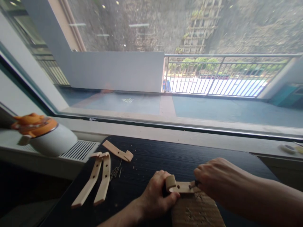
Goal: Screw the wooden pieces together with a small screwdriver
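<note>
My left hand (pixel 157 197) is closed around the curled end of a pale wooden hook (pixel 183 187), its thumb on the near side. This hook lies across the far end of a worn wooden block (pixel 196 211) with small holes and gouges. My right hand (pixel 214 176) grips a small tool (pixel 195 184) with a dark grip and a thin metal shaft. The tip of its shaft meets the hook's strip at or near a hole; most of the tool is hidden in my fist. Another drilled hole shows nearer the curl.
Two similar wooden hooks (pixel 104 179) lie side by side on the black table (pixel 151 157), at its left. A third hook (pixel 118 151) rests behind them. Several thin dark metal pieces (pixel 115 172) are heaped nearby. A white pot with an orange lid (pixel 52 138) stands by the window.
</note>
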The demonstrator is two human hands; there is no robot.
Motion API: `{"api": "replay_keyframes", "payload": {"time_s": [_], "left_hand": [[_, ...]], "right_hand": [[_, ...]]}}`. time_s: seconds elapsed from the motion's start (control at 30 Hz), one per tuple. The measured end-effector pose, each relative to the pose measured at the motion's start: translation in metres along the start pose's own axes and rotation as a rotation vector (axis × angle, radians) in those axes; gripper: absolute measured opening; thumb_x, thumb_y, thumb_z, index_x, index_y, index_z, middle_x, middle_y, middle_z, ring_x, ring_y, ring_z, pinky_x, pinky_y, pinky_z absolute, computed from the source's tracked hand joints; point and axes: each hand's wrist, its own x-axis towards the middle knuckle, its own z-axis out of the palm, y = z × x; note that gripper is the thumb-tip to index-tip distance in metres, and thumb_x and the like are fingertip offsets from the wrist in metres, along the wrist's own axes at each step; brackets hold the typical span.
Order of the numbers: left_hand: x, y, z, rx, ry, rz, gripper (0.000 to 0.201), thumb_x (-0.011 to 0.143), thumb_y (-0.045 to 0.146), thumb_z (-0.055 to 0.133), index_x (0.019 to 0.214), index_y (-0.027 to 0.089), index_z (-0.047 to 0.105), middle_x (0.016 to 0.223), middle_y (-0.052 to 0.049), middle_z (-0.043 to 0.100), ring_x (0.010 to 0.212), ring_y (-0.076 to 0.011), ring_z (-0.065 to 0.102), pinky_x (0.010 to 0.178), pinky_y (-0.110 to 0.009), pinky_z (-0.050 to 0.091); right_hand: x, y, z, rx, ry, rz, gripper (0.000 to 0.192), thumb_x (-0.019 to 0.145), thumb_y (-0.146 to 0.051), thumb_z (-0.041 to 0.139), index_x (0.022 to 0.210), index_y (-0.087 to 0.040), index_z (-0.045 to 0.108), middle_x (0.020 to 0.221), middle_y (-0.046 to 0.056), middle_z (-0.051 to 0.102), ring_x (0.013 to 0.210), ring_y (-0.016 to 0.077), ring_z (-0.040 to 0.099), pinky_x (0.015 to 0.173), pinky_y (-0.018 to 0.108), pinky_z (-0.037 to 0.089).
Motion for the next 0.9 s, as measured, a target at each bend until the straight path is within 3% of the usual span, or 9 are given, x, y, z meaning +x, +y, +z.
{"api": "replay_keyframes", "payload": {"time_s": [0.13,0.27,0.37,0.63,0.77,0.9], "left_hand": [[-0.001,-0.001,0.001,-0.012,0.005,0.016,0.019,0.071,0.022,0.065,0.088,0.016,0.057,0.085,-0.006,0.059,0.081,-0.0188,0.051,0.079,-0.032,0.043],[-0.001,0.000,0.000,-0.006,0.005,0.013,0.020,0.071,0.021,0.065,0.088,0.016,0.057,0.085,-0.005,0.058,0.081,-0.0188,0.051,0.079,-0.032,0.043],[-0.001,0.000,0.000,-0.004,-0.003,0.012,0.021,0.070,0.021,0.066,0.089,0.016,0.057,0.085,-0.005,0.059,0.081,-0.0191,0.051,0.080,-0.033,0.042],[-0.001,-0.008,0.005,-0.025,0.020,0.038,0.021,0.072,0.023,0.066,0.089,0.016,0.057,0.086,-0.006,0.059,0.081,-0.0198,0.052,0.079,-0.034,0.041],[-0.001,-0.008,0.003,-0.033,0.006,0.025,0.020,0.072,0.022,0.066,0.089,0.016,0.057,0.086,-0.006,0.059,0.081,-0.0197,0.052,0.079,-0.034,0.041],[-0.001,-0.007,0.003,-0.036,-0.001,0.017,0.019,0.073,0.023,0.066,0.088,0.017,0.057,0.086,-0.005,0.059,0.082,-0.0197,0.052,0.080,-0.034,0.041]], "right_hand": [[0.002,-0.002,-0.008,-0.056,-0.055,0.053,0.021,0.076,-0.002,0.065,0.070,-0.022,0.069,0.069,0.001,0.071,0.058,0.0208,0.067,0.042,0.033,0.014],[0.004,-0.001,-0.010,0.048,0.007,0.151,0.015,0.072,-0.006,0.069,0.081,-0.018,0.068,0.069,0.004,0.071,0.062,0.0227,0.069,0.045,0.031,0.024],[0.003,0.000,-0.009,0.063,0.055,0.062,0.022,0.067,-0.002,0.070,0.081,-0.019,0.067,0.074,0.003,0.071,0.063,0.0199,0.068,0.047,0.030,0.028],[0.013,0.005,0.015,0.068,0.163,-0.098,0.012,0.067,-0.010,0.070,0.070,-0.020,0.064,0.069,0.000,0.067,0.056,0.0170,0.060,0.046,0.032,0.023],[0.017,0.004,0.015,0.085,0.117,-0.062,0.015,0.067,-0.004,0.067,0.069,-0.019,0.065,0.068,0.000,0.068,0.055,0.0162,0.061,0.045,0.032,0.022],[0.015,0.003,0.007,0.002,-0.026,-0.021,0.021,0.071,-0.001,0.066,0.063,-0.021,0.068,0.063,0.000,0.069,0.054,0.0173,0.063,0.042,0.032,0.014]]}}
